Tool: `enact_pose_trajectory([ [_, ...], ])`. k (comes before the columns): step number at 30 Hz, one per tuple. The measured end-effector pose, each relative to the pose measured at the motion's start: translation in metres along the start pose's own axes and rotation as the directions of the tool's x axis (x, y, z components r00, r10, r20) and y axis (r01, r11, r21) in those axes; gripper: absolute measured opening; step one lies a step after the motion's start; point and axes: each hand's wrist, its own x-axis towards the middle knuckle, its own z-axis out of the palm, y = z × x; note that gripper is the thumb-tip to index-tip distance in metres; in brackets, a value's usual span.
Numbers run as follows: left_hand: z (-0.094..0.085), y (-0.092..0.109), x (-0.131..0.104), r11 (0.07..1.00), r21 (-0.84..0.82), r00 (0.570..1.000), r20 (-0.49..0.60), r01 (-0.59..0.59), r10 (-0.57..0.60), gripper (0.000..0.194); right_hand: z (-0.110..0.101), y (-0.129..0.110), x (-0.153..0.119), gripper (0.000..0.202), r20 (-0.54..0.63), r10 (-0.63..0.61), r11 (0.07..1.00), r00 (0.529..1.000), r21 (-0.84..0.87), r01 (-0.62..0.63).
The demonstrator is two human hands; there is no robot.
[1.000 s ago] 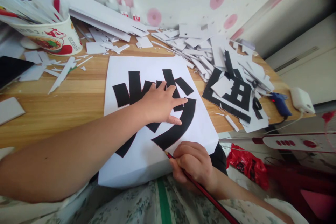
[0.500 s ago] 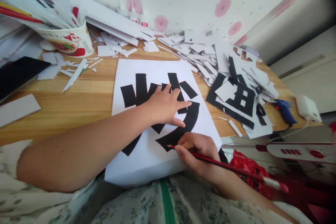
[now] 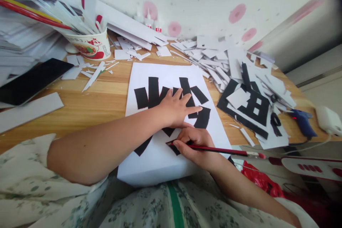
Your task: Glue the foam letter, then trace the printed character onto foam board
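Observation:
My left hand [image 3: 176, 110] lies flat with spread fingers on a black paper character cutout [image 3: 153, 91], partly hiding its middle. Beneath the cutout is a white sheet [image 3: 149, 171] that hangs slightly over the table's near edge. My right hand [image 3: 196, 146] grips a red and black pencil [image 3: 224, 149], its tip at the lower left end of the cutout's curved stroke. That hand rests just below the left one and covers part of the stroke.
A paper cup [image 3: 93, 46] of sticks stands back left, near a black tablet-like slab [image 3: 34, 80]. White offcuts [image 3: 211, 53] are heaped at the back. Right of the sheet lie another black cutout [image 3: 245, 107], scissors [image 3: 275, 119] and a blue glue gun [image 3: 303, 121].
My right hand has moved the pencil tip up and left along the stroke's end, and the pencil lies flatter. The view has shifted left; my left hand stays on the cutout.

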Motion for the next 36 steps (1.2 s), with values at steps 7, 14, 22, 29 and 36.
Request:
enact_pose_trajectory([
  [7,0.0001,0.0008,-0.0009,1.0,0.005,1.0,0.0,-0.004,0.004,0.073,-0.0005,-0.0052,0.0025,0.023,0.05,0.008,0.996,0.999,-0.093,-0.004],
  [14,0.0008,0.001,-0.0012,1.0,-0.013,1.0,-0.02,-0.01,0.01,0.073,-0.0014,-0.0058,0.0034,0.024,0.061,-0.014,0.994,0.998,-0.107,0.02],
  [22,0.0003,0.0012,-0.0005,1.0,0.006,1.0,0.013,-0.003,0.002,0.074,-0.0014,-0.0054,0.0036,0.027,0.063,-0.049,0.989,0.997,-0.138,0.057],
  [29,0.0002,0.0013,-0.0001,1.0,0.015,1.0,0.029,0.003,-0.003,0.075,-0.0019,-0.0059,0.0038,0.029,0.057,-0.068,0.992,0.996,-0.103,0.073],
  [36,-0.0002,0.0018,-0.0003,1.0,0.003,1.0,0.022,0.009,-0.009,0.075,-0.0019,-0.0019,0.002,0.032,0.045,-0.077,0.995,0.996,-0.057,0.079],
])
